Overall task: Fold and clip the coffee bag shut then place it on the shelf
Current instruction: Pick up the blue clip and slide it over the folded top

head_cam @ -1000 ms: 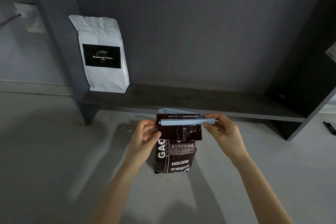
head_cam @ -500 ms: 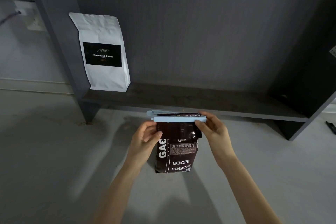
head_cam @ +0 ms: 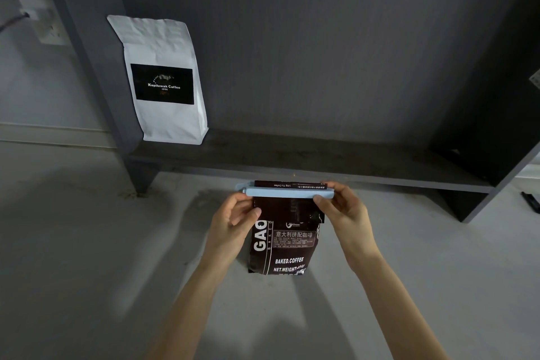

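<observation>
Coffee bag [head_cam: 285, 240], dark brown with white lettering, is held upright above a grey floor [head_cam: 73, 242], just in front of a low dark shelf [head_cam: 306, 158]. Its top is folded over, and a pale blue bar clip [head_cam: 287, 192] lies level across the fold, with a narrow strip of the bag showing above it.

The left hand [head_cam: 233, 222] is curled around the bag's upper left edge, thumb pressed on the front panel just below the clip's left end. The right hand [head_cam: 342, 207] is closed in a pinch on the clip's right end, thumb in front and fingers behind. Whether the clip is fully snapped closed cannot be told.

On the shelf board, well to the left of the held bag, a white coffee bag [head_cam: 163, 79] with a black label stands upright against the shelf's left post [head_cam: 93, 67]. Beyond the post, a wall socket [head_cam: 43, 20] with a cable plugged in is on the pale wall.
</observation>
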Demonstrator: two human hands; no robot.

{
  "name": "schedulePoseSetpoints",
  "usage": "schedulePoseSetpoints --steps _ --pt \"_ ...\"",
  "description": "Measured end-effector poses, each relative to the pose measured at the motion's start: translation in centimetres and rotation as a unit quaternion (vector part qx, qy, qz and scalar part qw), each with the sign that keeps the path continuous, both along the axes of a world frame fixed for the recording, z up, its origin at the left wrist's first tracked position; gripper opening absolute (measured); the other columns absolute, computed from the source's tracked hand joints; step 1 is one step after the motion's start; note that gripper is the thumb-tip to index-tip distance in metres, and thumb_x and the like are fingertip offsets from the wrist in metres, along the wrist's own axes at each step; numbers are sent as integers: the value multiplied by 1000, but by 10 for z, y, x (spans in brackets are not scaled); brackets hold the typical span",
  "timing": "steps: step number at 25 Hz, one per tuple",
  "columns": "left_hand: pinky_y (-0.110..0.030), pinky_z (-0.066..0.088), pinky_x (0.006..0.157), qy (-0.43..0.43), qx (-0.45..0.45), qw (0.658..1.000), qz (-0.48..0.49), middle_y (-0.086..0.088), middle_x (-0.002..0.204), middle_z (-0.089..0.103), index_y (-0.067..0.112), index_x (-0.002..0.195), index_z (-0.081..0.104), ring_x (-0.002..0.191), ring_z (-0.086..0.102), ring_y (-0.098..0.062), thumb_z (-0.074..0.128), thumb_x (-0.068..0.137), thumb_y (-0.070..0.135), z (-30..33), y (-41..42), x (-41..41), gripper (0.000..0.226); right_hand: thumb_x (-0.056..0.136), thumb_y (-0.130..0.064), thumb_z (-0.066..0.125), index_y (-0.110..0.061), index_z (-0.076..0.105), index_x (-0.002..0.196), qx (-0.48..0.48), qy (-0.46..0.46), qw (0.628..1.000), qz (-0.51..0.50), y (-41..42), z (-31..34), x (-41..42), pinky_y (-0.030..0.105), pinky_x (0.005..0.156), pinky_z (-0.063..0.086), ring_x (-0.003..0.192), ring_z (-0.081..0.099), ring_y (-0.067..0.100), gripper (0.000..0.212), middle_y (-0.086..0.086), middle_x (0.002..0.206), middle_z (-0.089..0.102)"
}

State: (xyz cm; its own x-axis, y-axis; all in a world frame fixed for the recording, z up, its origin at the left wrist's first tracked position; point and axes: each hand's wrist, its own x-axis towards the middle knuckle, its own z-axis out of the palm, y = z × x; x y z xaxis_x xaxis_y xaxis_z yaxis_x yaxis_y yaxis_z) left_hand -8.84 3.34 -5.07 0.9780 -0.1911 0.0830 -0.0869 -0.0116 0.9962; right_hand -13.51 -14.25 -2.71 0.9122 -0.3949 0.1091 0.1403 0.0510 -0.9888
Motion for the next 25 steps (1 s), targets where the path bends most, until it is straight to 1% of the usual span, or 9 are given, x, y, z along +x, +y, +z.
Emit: schedulePoseSetpoints --steps 6,8,10,11,14,18,21,23,25 --pt "-1 44 64 16 -30 999 -14 5 94 65 9 104 52 75 61 14 55 83 3 8 -2 -5 23 82 1 57 -13 54 92 16 -4 1000 0 2 0 -2 7 53 49 61 63 -6 17 -1 80 61" --pt "-4 46 68 6 -34 999 -9 9 93 64 20 105 54 79 61 13 56 84 12 12 -2 -6 22 82 1 57 -16 55 88 15 -5 1000 3 3 1 -3 8 53 50 63 64 -6 18 -1 81 61" --pt "-14 47 79 -6 -20 1000 2 13 92 64 37 98 55 83 60 10 55 84 25 15 -1 -5 18 82 0 56 -19 56 85 14 -4 1000 5 3 2 -4 7 53 50 64 64 -7 20 -1 82 61" --pt "-18 46 81 -2 -23 1000 6 16 93 64 39 96 55 84 60 12 54 84 28 16 -2 -5 16 82 0 56 -20 56 84 14 -5 1000 5 3 2 -5 7 53 49 64 64 -7 20 -2 82 61" --pt "-11 45 70 14 -34 999 13 20 94 63 40 91 55 78 58 18 53 85 29 17 -5 -5 13 82 -1 57 -21 56 84 12 -5 1000 0 3 0 -6 7 54 50 64 64 -7 20 -2 81 61" --pt "0 42 57 7 -35 999 24 16 88 63 31 88 54 68 58 18 52 86 25 18 -6 -6 7 82 -1 57 -19 55 86 6 -5 1000 1 3 -1 -6 8 56 51 64 64 -7 19 -2 81 61" --pt "1 41 54 3 -28 999 27 14 85 63 29 86 53 66 57 17 53 86 26 17 -5 -5 4 82 1 56 -16 54 88 9 -9 1000 -1 3 -1 -6 7 54 50 63 63 -8 18 -2 80 60" --pt "0 42 56 0 -27 999 25 14 85 63 29 85 53 66 58 16 53 85 26 16 -5 -5 3 82 0 56 -19 55 86 8 -10 1000 -4 3 -1 -6 7 55 50 62 62 -7 20 -2 79 60" --pt "-7 45 60 -4 -31 999 28 12 83 64 29 82 53 65 59 14 54 85 25 14 -6 -5 5 82 -1 57 -22 56 83 4 -8 1000 -7 3 -2 -6 7 55 50 63 62 -6 22 -3 79 60"
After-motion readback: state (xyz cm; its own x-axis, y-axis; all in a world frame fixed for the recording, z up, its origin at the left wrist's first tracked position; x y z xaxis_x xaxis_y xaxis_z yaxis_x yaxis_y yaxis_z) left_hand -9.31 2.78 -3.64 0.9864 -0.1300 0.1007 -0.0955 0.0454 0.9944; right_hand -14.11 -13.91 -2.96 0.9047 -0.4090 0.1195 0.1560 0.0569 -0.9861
